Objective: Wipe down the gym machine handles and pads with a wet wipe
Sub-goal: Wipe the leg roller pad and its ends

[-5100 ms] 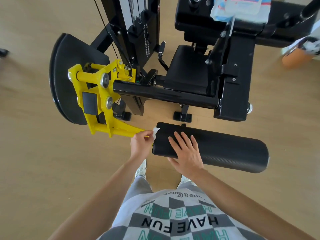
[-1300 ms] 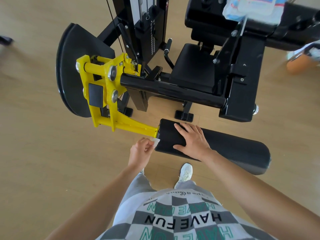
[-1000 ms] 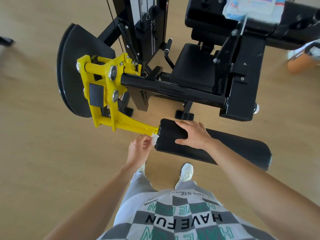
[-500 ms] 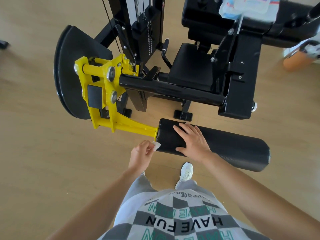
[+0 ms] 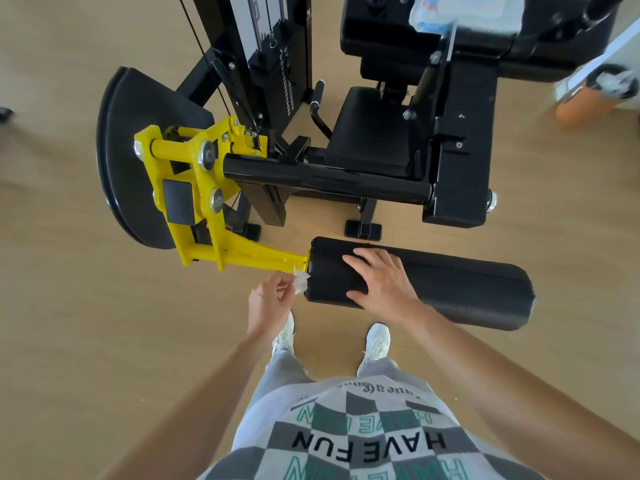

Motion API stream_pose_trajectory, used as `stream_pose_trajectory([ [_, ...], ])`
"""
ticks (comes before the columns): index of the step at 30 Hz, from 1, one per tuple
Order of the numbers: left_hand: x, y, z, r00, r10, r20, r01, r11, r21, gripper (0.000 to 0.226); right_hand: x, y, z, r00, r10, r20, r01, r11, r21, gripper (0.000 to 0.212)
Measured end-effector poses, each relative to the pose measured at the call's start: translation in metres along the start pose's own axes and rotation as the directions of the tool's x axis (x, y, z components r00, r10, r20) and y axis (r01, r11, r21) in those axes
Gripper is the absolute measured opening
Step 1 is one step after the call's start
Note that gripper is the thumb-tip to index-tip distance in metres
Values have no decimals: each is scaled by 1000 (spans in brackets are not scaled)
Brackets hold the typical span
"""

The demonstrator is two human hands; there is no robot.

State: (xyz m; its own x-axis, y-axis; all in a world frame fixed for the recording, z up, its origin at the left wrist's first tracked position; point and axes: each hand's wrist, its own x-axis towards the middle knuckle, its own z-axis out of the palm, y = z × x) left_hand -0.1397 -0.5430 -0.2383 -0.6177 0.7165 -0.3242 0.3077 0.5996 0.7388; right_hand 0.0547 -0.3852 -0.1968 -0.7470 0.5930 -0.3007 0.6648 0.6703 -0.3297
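Head view, looking down along the person's front. The black roller pad [image 5: 450,292] lies crosswise at the centre of the frame, above the wooden floor [image 5: 69,306], with its left end fixed to the yellow lever arm [image 5: 221,220].

The left hand [image 5: 268,304] pinches a small crumpled white wet wipe [image 5: 300,281] between curled fingertips and thumb. The wipe sits against the left end face of the roller pad, just under the point where the yellow arm enters it.

The right hand [image 5: 379,278] lies flat on top of the pad near that same end. Its fingers are straight and spread and grasp nothing.

Surroundings:
- A black curved plate [image 5: 121,161] stands behind the yellow arm on the left.
- A glossy black crossbar [image 5: 325,178] runs from the yellow bracket to the right-hand frame post.
- The seat pad [image 5: 370,140] sits beyond the crossbar, with a short black handle [image 5: 317,98] beside it.
- The weight stack [image 5: 273,46] and its cables rise at the top centre.
- A soft pack with blue print [image 5: 457,8] rests on the upper pad and is cut off by the frame edge.
- An orange object [image 5: 585,98] lies on the floor at the far right, blurred.

Obstructions: the right forearm crosses the pad's near side and hides part of it. Two white shoes [image 5: 375,341] and a checked shirt [image 5: 363,438] fill the lower frame.
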Motion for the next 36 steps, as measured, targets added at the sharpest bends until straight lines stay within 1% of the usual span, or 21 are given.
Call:
stream_pose_trajectory([
  [2,5,11,0,1000,28,-8,-28,1000,-12,7,-16,1,15,1000,-5,-17,4,998,-70,85],
  [4,6,19,5,999,38,18,-38,999,-32,7,-25,2,25,1000,9,22,-6,991,-135,97],
  [6,1,21,11,999,34,43,-32,999,-36,10,-27,0,26,998,25,55,-17,988,-156,102],
  [9,-6,14,17,999,26,31,-26,999,-25,12,-23,0,21,999,28,38,-23,991,-128,95],
  [11,-9,12,15,999,22,39,-21,1000,-9,15,-19,3,18,998,30,57,-24,994,-106,92],
  [15,-15,8,9,993,11,117,-20,997,80,19,-6,12,5,990,30,139,-27,999,-24,92],
  [17,-17,8,5,987,-17,158,1,995,100,23,1,17,-3,982,27,187,-35,999,36,90],
  [19,-18,12,-1,980,-34,198,17,996,87,24,5,20,-8,980,36,196,-56,994,97,84],
  [20,-18,16,-3,977,-38,209,27,998,54,21,5,20,-11,985,55,166,-80,986,147,78],
  [23,-16,39,-4,979,-72,190,94,989,-112,9,-7,13,-15,992,128,-18,-115,939,324,59],
  [25,-15,59,1,979,-97,181,131,973,-188,6,-23,5,-16,988,144,-62,-94,862,499,60],
  [27,-15,80,9,971,-95,217,156,946,-285,6,-42,-1,-14,989,137,-58,-67,758,648,69],
  [29,-18,99,19,959,-70,276,165,926,-339,7,-60,-2,-11,987,123,-98,-21,717,697,77],
  [32,-28,126,36,935,-35,354,164,926,-341,8,-78,4,-11,973,114,-199,74,667,741,81],
  [34,-36,141,49,919,-19,394,157,934,-321,9,-87,14,-10,959,120,-258,113,674,730,76],
  [36,-43,152,63,908,-21,418,159,941,-299,9,-97,29,-9,938,150,-312,125,695,708,59],
])
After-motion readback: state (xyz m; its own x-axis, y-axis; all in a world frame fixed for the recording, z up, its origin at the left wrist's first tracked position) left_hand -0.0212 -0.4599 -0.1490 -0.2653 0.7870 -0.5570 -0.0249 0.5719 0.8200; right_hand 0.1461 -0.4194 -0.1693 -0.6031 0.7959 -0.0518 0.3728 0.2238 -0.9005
